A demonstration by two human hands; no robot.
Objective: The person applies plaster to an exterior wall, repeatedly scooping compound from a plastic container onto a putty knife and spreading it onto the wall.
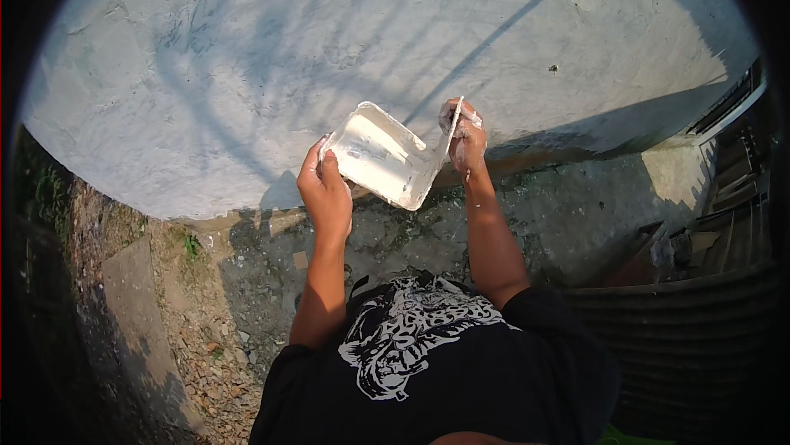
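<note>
My left hand [327, 194] grips the left side of a white open plastic container [374, 153], thumb over its rim. The container is tilted, and its inside and rim are smeared with a whitish paste. My right hand [467, 139], with white smears on fingers and wrist, is closed on a thin flat scraper [453, 131] seen nearly edge-on. Its lower end meets the container's right edge; whether they are one piece I cannot tell. Both hands are in front of a pale, rough-plastered wall [271, 58].
A grey concrete strip [535, 223] runs along the wall's foot. Rubble [218, 363] and a flat slab [144, 313] lie at left. Corrugated sheeting [675, 338] and stacked boards [732, 190] stand at right, near a barred opening [728, 104] in the wall.
</note>
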